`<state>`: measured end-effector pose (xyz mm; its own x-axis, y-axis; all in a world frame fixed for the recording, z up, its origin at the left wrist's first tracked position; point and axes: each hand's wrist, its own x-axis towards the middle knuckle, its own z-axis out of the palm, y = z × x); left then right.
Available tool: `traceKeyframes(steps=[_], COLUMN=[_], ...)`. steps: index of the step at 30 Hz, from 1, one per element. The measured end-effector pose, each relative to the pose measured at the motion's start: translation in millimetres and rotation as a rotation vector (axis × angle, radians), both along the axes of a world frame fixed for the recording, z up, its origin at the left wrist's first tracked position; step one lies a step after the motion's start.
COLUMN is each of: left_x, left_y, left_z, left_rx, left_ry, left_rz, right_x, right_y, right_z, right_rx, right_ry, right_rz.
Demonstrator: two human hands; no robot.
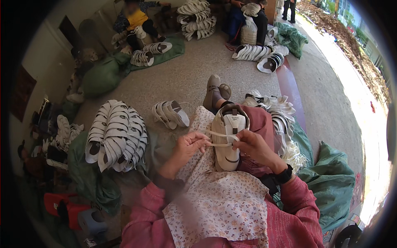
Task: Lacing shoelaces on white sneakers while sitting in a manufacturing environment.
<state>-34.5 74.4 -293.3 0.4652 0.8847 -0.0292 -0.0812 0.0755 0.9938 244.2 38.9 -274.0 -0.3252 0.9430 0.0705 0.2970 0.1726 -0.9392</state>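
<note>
A cream-and-white sneaker upper [227,160] lies on my lap, with its dark opening and tongue farther from me and its toe toward me. Over it run two strands of a pale flat shoelace [220,145], stretched sideways between my hands. My left hand [187,149], left of the shoe, pinches the lace between thumb and fingers. At the shoe's right edge my right hand [257,148] also has its fingers closed on the lace. A flower-patterned apron [223,204] covers my lap under the shoe.
To my left, stacked shoe uppers [115,136] rest on green sacking [93,182]; a smaller group [170,114] lies on the floor. More uppers [281,113] and a bundle of loose laces [295,155] sit at my right, beside a green sack [328,182]. Other people sit farther off.
</note>
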Motion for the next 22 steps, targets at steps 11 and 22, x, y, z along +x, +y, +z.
traceKeyframes(steps=[11,22], left_x=[39.0,50.1], left_y=[2.1,-5.3], left_z=[-10.3,-5.3], left_rx=[0.481,0.614], left_ry=[0.612,0.742], left_rz=[-0.024,0.007], right_x=[76.9,134.4], right_y=[-44.7,-37.2], right_z=[-18.7,-37.1], right_rx=[-0.313,-0.054], right_ry=[0.690,0.984], right_rz=[-0.534,-0.716])
